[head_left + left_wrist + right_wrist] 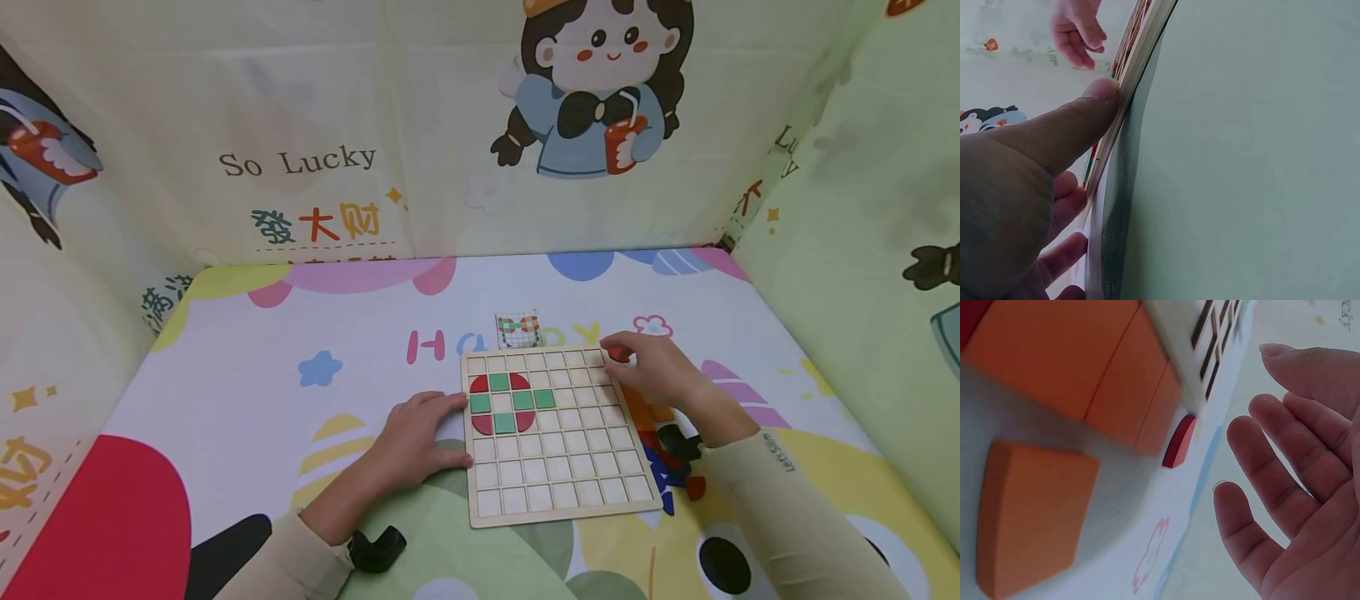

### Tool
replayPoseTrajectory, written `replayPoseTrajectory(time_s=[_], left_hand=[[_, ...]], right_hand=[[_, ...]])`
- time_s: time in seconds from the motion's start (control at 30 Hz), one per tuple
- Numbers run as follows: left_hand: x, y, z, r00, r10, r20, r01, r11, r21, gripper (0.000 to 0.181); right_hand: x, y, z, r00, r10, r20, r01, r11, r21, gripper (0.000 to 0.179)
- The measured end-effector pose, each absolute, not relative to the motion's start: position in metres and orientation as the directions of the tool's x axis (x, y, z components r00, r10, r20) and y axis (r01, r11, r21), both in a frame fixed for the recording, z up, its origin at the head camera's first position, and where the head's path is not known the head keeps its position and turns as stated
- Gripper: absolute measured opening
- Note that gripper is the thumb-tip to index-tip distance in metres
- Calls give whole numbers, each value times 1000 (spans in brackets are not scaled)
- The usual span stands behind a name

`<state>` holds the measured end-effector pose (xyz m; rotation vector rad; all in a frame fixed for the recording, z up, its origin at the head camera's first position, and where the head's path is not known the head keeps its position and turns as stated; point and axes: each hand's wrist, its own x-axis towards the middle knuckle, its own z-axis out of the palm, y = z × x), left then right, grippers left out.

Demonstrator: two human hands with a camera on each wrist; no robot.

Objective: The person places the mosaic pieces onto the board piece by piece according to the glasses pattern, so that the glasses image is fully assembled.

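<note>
A wooden grid board [555,513] lies on the table, with green squares [498,382] and red rounded-corner pieces [482,424] set in its upper left cells. My left hand [422,437] rests against the board's left edge, thumb and fingers spread; in the left wrist view the thumb tip touches the rim. Over the board's far right corner is my right hand [652,367], close to a red piece [618,354]. In the right wrist view that red piece [1180,442] lies by the corner, while the right fingers [1266,459] are loosely bent and hold nothing.
Orange tiles [639,408] lie along the board's right side, with one loose orange piece [1038,515] apart from them. Blue pieces [670,475] and a red piece [696,487] are nearer. A small pattern card [519,331] sits behind the board. Printed cloth walls [435,167] surround the table.
</note>
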<state>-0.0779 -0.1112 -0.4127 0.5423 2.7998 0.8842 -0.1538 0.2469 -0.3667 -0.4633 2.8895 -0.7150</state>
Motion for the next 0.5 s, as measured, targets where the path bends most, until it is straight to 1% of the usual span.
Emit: replayPoseTrajectory(time_s=[0.4,0.5], left_hand=[[-78,-110,-412,-923,381,-43,289,764,577,78],[-78,-110,-412,-923,383,-42,290,763,577,78]], right_hand=[[-165,259,-374,-964,-245,-100,-170,863,-476,41],[-168,260,-376,-964,-243,-106,-167,868,-467,39]])
